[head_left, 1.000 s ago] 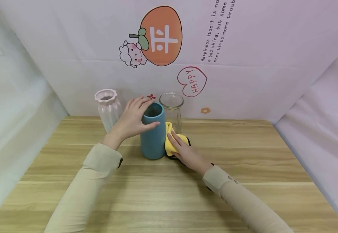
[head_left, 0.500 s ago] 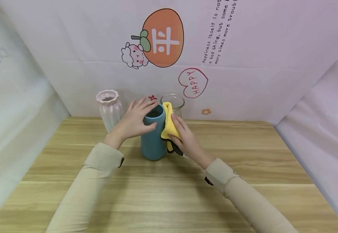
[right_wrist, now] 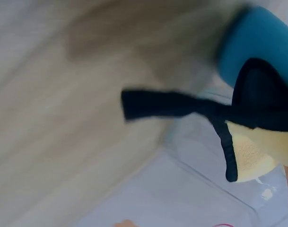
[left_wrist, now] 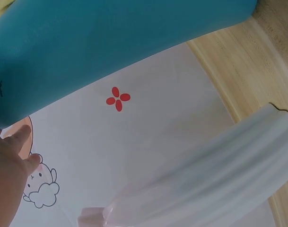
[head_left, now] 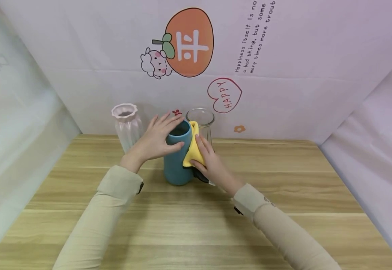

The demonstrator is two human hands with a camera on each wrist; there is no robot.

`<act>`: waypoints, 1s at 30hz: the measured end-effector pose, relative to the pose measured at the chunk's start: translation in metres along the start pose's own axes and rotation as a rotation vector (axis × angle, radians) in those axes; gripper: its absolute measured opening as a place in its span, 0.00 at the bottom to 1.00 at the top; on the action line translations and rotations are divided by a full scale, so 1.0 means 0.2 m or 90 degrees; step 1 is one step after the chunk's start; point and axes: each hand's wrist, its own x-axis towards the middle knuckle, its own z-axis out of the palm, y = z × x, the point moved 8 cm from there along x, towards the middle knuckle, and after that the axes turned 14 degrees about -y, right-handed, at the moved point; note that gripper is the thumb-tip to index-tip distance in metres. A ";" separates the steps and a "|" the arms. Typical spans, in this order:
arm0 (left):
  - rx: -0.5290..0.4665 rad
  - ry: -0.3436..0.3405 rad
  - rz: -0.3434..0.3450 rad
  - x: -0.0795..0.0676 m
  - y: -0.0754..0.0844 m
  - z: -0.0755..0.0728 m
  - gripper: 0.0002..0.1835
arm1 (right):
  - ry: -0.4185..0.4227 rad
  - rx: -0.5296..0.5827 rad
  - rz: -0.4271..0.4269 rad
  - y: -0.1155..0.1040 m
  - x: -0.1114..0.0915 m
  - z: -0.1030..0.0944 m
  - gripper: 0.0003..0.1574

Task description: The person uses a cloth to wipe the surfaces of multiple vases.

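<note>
A tall blue vase stands upright on the table. My left hand holds it near the rim from the left, thumb at the front and fingers at the back. In the left wrist view the blue vase fills the top, and part of the left hand shows at the lower left. My right hand grips a folded yellow cloth with black edging and presses it to the vase's right side. Black edging and a yellow face of the cloth hang down in the right wrist view.
A pale pink fluted vase stands left of the blue one, partly behind the left hand. Behind the cloth is a clear glass vase. A printed white backdrop rises at the back edge of the wooden table.
My right hand raised the cloth from low beside the blue vase to near its rim, then slid it slightly down along the side. The left hand has stayed on the vase.
</note>
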 end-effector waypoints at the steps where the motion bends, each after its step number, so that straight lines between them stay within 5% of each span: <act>1: 0.003 0.002 -0.002 0.00 0.00 0.00 0.40 | -0.007 -0.017 0.000 0.01 -0.01 0.02 0.50; 12: 0.038 0.078 -0.024 -0.03 0.01 -0.03 0.39 | -0.148 -0.112 0.031 0.16 -0.13 0.21 0.45; 26: 0.016 0.103 0.021 -0.04 0.01 -0.03 0.37 | 0.076 -0.016 -0.064 -0.03 -0.03 -0.11 0.43; 30: 0.009 0.090 0.027 -0.04 0.02 -0.03 0.38 | 0.090 0.008 -0.065 -0.07 0.00 -0.17 0.44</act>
